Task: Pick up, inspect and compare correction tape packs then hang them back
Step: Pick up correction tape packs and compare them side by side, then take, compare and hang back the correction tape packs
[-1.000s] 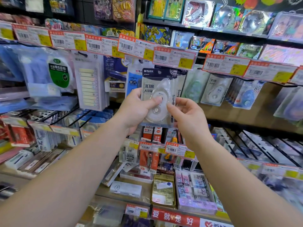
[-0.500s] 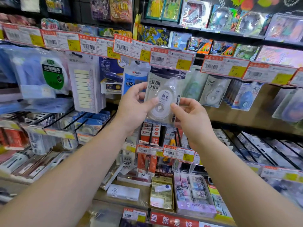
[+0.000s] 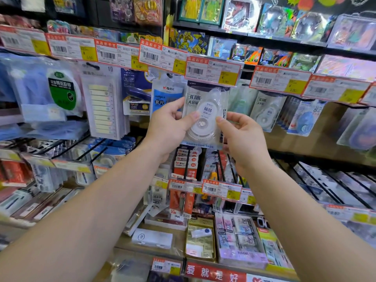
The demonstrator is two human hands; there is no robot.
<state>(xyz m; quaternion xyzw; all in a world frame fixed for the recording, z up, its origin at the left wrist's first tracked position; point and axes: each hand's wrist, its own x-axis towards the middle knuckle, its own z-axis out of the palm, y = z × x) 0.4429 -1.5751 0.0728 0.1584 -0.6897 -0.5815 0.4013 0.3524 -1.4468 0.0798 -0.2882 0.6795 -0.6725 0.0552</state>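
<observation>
Centre frame, at chest height before the hook wall, I see the clear blister pack of white correction tape held upright between both hands. Left hand grips the pack's left edge — thumb across the front near the white wheel, fingers curled behind. Right hand pinches the right edge, thumb tip on the front, fingers wrapped behind. The pack's top edge sits tucked just under the red-and-yellow price label strip; I cannot tell whether its hang hole is on a hook. Its bottom edge, with a blue band reading "correction tape", clears the red packs below.

Room is tight on both sides: a blue-and-white ruler pack hangs just beside and partly behind the left edge, and a matching grey-white correction tape pack hangs near on the right, beyond a pale green one. The lower row of red-edged price tags sits well below the wrists — open space lies between the forearms.
</observation>
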